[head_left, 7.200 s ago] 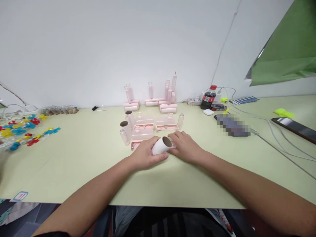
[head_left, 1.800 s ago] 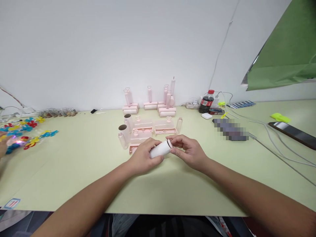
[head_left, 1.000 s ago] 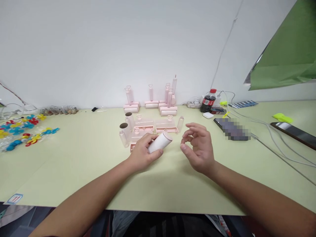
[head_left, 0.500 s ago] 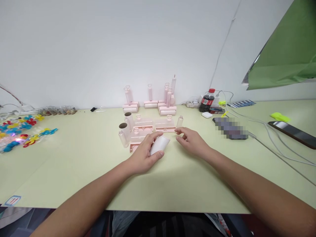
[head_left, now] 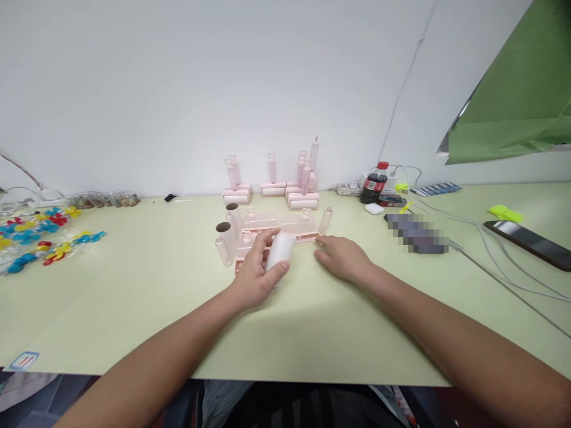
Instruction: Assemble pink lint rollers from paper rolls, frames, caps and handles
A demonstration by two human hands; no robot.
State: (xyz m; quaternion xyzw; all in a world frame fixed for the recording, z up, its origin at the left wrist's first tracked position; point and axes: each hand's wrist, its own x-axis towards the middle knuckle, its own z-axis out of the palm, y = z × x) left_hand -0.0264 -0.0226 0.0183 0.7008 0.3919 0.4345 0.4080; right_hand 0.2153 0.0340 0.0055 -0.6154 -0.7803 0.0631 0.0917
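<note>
My left hand (head_left: 256, 270) is wrapped round a white paper roll (head_left: 279, 252), the kind used on a lint roller, held tilted above the table. My right hand (head_left: 343, 257) is at the right end of a pink lint roller base (head_left: 307, 238), index fingertip touching it and thumb apart. A clear pinkish cover with a knob (head_left: 298, 224) lies just behind that base. A small clear handle tube (head_left: 325, 220) stands tilted beyond my right fingers. To the left, two upright rolls with brown cores (head_left: 226, 235) stand beside another clear handle tube (head_left: 223, 251). My left hand partly hides the nearest pink base.
Several pink lint rollers (head_left: 302, 197) stand along the wall. On the right are a cola bottle (head_left: 373, 183), a white case (head_left: 374, 208), a pixelated device (head_left: 414, 232), a phone (head_left: 530, 242) and cables. Colourful flower-shaped pieces (head_left: 53, 238) lie at the left.
My left hand has turned the white roll more upright and drawn it slightly left. My right fingertips have come down to the pink base's end, which has shifted slightly. The right-hand handle tube now leans.
</note>
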